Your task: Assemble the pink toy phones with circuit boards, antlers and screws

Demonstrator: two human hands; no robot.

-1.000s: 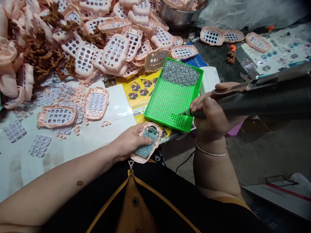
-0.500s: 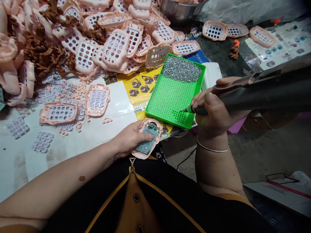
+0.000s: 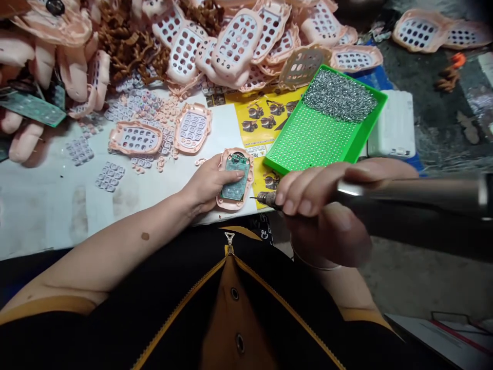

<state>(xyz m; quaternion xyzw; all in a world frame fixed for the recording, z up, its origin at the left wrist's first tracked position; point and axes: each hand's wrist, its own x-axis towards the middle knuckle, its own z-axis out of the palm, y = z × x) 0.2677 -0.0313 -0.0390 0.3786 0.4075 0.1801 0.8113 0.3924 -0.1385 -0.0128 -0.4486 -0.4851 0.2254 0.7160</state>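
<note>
Two hands at work, both full. The left hand (image 3: 208, 182) is closed around a pink casing (image 3: 251, 177), pressing it flat at the near edge of the worktop (image 3: 57, 210), thumb lying across the green circuit board (image 3: 231, 191) seated inside it. That grip looks the same as half a second ago.

The right hand (image 3: 319, 205) is where the change is. It is wrapped around the electric screwdriver (image 3: 404, 191), fingers bunched near the nose. A moment ago the bit (image 3: 259, 198) was poking into the near corner of the green tray (image 3: 319, 139). Now it is off the tray and pointing at the casing's right edge, just beside it. Whether it touches, I cannot tell from here.

The tray sits behind the right hand, with its heap of screws (image 3: 339, 95) banked against the far end. It rests partly on a yellow leaflet (image 3: 262, 115), and a white box (image 3: 393, 128) lies just beside it on the right.

Further back, a big pile of pink casings (image 3: 239, 46) spills across the worktop, mixed with a tangle of brown pieces (image 3: 127, 41). Loose grey keypads (image 3: 110, 174) lie scattered left of the held casing. The whole view has swung left, too, and a second circuit board (image 3: 33, 108) now shows at the far left edge.
</note>
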